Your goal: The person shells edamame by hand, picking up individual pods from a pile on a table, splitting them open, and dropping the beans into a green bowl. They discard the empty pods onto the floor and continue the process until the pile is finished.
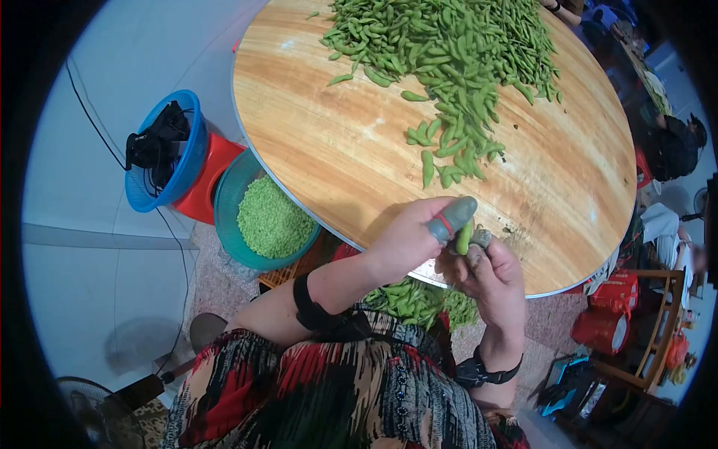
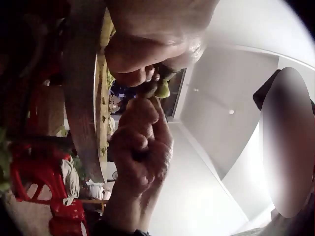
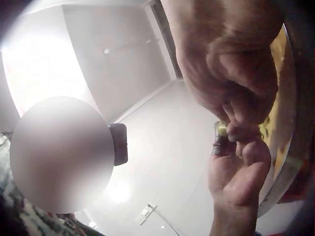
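In the head view both hands meet over the near edge of the round wooden table [image 1: 329, 172]. One green edamame pod [image 1: 465, 236] is pinched between them, its tip also showing in the left wrist view as a green pod end [image 2: 164, 88]. My left hand [image 1: 404, 239] wears a grey-green thumb cover [image 1: 462, 212] tied with a red band, and its thumb lies against the pod. Fingers of my right hand [image 1: 497, 288] curl round the pod's lower end; a grey cover [image 1: 481, 238] sits on one fingertip. A big heap of edamame pods [image 1: 449, 60] spreads over the far side.
Left of the table, a teal basin [image 1: 228, 217] holds shelled green beans [image 1: 273, 217]. Beyond it a blue basket [image 1: 196, 142] stands on a red stool [image 1: 213, 183]. More pods [image 1: 407, 301] lie below the table edge. A fan [image 1: 90, 411] is at lower left.
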Available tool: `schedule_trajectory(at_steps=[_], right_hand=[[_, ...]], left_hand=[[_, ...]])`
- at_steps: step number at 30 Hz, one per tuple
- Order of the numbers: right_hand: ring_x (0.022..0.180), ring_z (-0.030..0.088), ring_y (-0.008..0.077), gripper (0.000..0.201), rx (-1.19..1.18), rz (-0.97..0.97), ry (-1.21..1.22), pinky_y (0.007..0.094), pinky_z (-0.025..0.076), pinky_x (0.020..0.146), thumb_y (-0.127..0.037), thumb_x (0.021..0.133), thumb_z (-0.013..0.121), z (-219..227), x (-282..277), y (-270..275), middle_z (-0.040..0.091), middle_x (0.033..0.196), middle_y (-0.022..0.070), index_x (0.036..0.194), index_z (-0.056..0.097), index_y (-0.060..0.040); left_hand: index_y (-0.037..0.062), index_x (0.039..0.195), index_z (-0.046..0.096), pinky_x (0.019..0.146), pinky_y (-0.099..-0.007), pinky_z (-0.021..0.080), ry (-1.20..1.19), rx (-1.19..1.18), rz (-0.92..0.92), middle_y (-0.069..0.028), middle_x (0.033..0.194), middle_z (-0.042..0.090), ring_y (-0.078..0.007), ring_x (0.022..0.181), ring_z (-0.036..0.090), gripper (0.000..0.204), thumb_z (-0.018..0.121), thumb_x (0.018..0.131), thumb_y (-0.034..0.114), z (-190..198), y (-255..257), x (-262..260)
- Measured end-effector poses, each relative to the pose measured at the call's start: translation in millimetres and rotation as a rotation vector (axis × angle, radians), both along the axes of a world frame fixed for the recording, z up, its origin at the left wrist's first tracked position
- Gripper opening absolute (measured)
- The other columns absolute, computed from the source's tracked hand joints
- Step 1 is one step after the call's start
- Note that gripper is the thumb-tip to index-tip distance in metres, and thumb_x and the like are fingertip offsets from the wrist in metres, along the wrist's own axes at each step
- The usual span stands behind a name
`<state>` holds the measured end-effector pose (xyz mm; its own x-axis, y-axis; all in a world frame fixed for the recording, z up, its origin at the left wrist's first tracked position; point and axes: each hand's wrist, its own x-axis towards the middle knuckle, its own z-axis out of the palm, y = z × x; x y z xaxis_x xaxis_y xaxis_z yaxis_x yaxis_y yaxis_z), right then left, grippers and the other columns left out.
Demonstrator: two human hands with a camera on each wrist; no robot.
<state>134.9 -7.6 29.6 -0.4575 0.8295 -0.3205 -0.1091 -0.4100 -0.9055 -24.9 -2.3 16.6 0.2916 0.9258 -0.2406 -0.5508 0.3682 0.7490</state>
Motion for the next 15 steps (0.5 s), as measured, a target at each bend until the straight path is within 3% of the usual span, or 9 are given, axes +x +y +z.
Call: schedule_trajectory(at_steps=[1, 3, 5, 8, 9, 11, 13, 14, 15], right_hand=[[0.053, 0.041, 0.0022, 0.013, 0.143, -0.042, -0.125, 0.0169, 0.033, 0.047, -0.010, 0.091, 0.044, -2, -1, 0, 0.051, 0.065, -0.0024, 0.088, 0.055, -0.0026], [0.055, 0.043, 0.0025, 0.013, 0.292, -0.081, -0.250, 0.0171, 0.035, 0.049, -0.007, 0.091, 0.044, -9, -2, 3, 0.052, 0.066, -0.0022, 0.088, 0.056, -0.0015], [0.059, 0.046, 0.0030, 0.013, 0.583, -0.145, -0.426, 0.0176, 0.038, 0.053, -0.005, 0.089, 0.045, -16, -1, 8, 0.052, 0.065, -0.0019, 0.089, 0.057, 0.0000], [0.055, 0.043, 0.0021, 0.013, 0.386, -0.186, -0.363, 0.0172, 0.035, 0.049, -0.007, 0.090, 0.046, -12, 0, 13, 0.050, 0.062, -0.0028, 0.089, 0.056, -0.0011], [0.055, 0.043, 0.0021, 0.013, 0.392, -0.184, -0.364, 0.0172, 0.035, 0.049, -0.007, 0.090, 0.046, -13, 2, 14, 0.050, 0.062, -0.0028, 0.089, 0.056, -0.0011], [0.051, 0.039, 0.0016, 0.013, 0.101, -0.193, 0.005, 0.0173, 0.031, 0.045, -0.010, 0.091, 0.045, -19, 5, 19, 0.049, 0.059, -0.0034, 0.088, 0.056, -0.0024], [0.049, 0.038, 0.0014, 0.014, -0.005, -0.168, 0.087, 0.0175, 0.030, 0.044, -0.012, 0.092, 0.045, -2, 4, 20, 0.048, 0.059, -0.0036, 0.087, 0.055, -0.0030], [0.048, 0.037, 0.0013, 0.015, -0.113, -0.145, 0.169, 0.0177, 0.028, 0.043, -0.013, 0.092, 0.045, 4, 3, 20, 0.048, 0.059, -0.0039, 0.086, 0.055, -0.0035], [0.048, 0.037, 0.0013, 0.015, -0.113, -0.143, 0.169, 0.0177, 0.028, 0.043, -0.013, 0.092, 0.045, 3, 1, 20, 0.048, 0.059, -0.0039, 0.086, 0.055, -0.0035]], left_hand=[[0.0046, 0.085, 0.057, 0.052, -0.0176, 0.031, 0.000, 0.003, 0.003, 0.0027, 0.071, 0.052, -0.0022, 0.059, 0.041, 0.015, 0.058, 0.086, 0.020, 0, 1, 1], [0.0046, 0.084, 0.056, 0.061, -0.0216, 0.040, 0.561, 0.405, 0.082, 0.0020, 0.072, 0.051, -0.0059, 0.065, 0.047, 0.015, 0.065, 0.080, 0.016, 0, 1, 4], [0.0046, 0.087, 0.058, 0.070, -0.0253, 0.043, 0.681, 0.357, 0.045, -0.0002, 0.077, 0.056, -0.0086, 0.075, 0.052, 0.019, 0.070, 0.075, 0.013, 3, 5, 0], [0.0038, 0.092, 0.059, 0.070, -0.0238, 0.044, 0.859, 0.421, 0.068, -0.0022, 0.084, 0.060, -0.0077, 0.080, 0.054, 0.019, 0.067, 0.078, 0.013, 1, 9, -1], [0.0032, 0.098, 0.059, 0.070, -0.0228, 0.044, 0.678, 0.355, 0.025, -0.0023, 0.088, 0.060, -0.0072, 0.082, 0.054, 0.023, 0.066, 0.079, 0.013, 0, 11, -1], [0.0026, 0.104, 0.058, 0.070, -0.0217, 0.044, 0.499, 0.293, -0.015, -0.0023, 0.091, 0.061, -0.0068, 0.083, 0.055, 0.026, 0.065, 0.080, 0.013, -5, 15, 0], [0.0019, 0.114, 0.055, 0.068, -0.0199, 0.043, 0.101, 0.147, -0.053, -0.0003, 0.092, 0.060, -0.0053, 0.083, 0.054, 0.033, 0.062, 0.083, 0.011, -14, 17, 1], [0.0019, 0.114, 0.055, 0.068, -0.0199, 0.043, 0.101, 0.149, -0.052, -0.0003, 0.092, 0.060, -0.0053, 0.083, 0.054, 0.033, 0.062, 0.083, 0.011, -16, 18, 0], [0.0024, 0.118, 0.053, 0.067, -0.0192, 0.043, -0.100, 0.090, -0.083, 0.0008, 0.092, 0.059, -0.0049, 0.083, 0.054, 0.036, 0.061, 0.084, 0.010, -18, 18, -2]])
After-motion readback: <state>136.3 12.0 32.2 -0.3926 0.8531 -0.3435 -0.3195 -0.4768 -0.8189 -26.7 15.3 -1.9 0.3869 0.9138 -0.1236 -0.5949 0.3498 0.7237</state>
